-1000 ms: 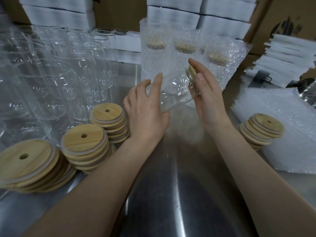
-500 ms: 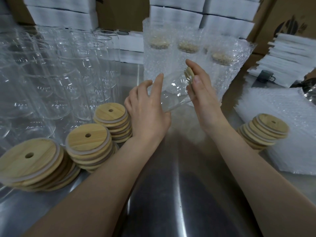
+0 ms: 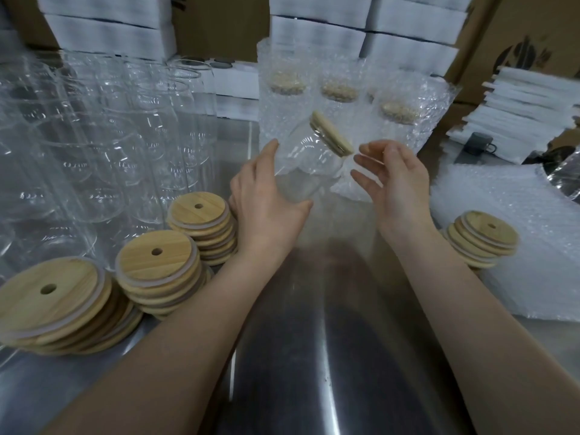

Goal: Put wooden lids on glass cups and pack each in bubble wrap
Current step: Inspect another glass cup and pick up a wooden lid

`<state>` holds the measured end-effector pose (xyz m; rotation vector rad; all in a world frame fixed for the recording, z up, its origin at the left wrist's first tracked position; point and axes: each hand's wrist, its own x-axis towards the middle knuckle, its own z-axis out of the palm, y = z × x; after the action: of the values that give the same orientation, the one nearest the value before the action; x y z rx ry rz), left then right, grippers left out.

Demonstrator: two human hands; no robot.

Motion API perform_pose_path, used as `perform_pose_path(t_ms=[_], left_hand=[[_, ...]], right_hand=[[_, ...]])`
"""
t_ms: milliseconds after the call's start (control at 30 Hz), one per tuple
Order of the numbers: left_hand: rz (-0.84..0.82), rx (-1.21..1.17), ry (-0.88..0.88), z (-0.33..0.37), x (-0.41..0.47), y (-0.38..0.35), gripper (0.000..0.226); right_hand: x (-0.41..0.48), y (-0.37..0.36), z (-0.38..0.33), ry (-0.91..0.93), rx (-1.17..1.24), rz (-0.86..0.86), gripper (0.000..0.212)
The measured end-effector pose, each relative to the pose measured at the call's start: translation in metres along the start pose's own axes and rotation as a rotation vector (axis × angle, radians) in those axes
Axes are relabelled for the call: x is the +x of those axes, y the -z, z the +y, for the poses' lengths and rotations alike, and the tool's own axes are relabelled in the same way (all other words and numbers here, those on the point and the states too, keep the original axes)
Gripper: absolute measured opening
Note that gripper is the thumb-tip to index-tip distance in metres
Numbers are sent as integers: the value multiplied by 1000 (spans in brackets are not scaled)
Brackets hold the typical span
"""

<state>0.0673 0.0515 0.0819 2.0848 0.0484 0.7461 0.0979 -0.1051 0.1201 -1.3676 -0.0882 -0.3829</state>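
Head view: forearms extend over a steel table (image 3: pixel 314 356). Three lid stacks (image 3: pixel 157 265) lie on the left. A fourth stack (image 3: pixel 481 238) lies on the right, beside a pile of bubble wrap (image 3: pixel 533 271). The left hand (image 3: pixel 270 205) grips the base of a glass cup (image 3: pixel 306 171), held above the table and tilted right, with a wooden lid (image 3: pixel 331 135) fitted. The right hand (image 3: pixel 397 186) is spread with relaxed fingers, just beside the lid, holding nothing. Wrapped cups (image 3: pixel 339 98) and empty cups (image 3: pixel 110 136) stand behind.

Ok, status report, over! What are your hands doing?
Left hand grips glass cup, tilted. Right hand open beside wooden lid, which sits on cup. Bubble wrap not yet on. Nothing blocking.
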Motion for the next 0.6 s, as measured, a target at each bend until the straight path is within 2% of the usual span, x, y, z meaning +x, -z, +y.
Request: perform_pose_path(t_ms=[100, 233, 367, 467, 600], left_hand=[[31, -144, 75, -1, 2, 1, 97], [38, -284, 149, -2, 3, -3, 100], [16, -345, 161, -6, 4, -5, 99], [5, -367, 165, -7, 4, -6, 98], [1, -381, 170, -8, 5, -6, 98]], right_hand=[[1, -2, 0, -38, -213, -3, 33], [2, 1, 4, 89, -734, -61, 33], [8, 13, -2, 119, -1125, -62, 38], [14, 23, -10, 80, -1240, 61, 45], [18, 34, -15, 33, -1295, 152, 41]])
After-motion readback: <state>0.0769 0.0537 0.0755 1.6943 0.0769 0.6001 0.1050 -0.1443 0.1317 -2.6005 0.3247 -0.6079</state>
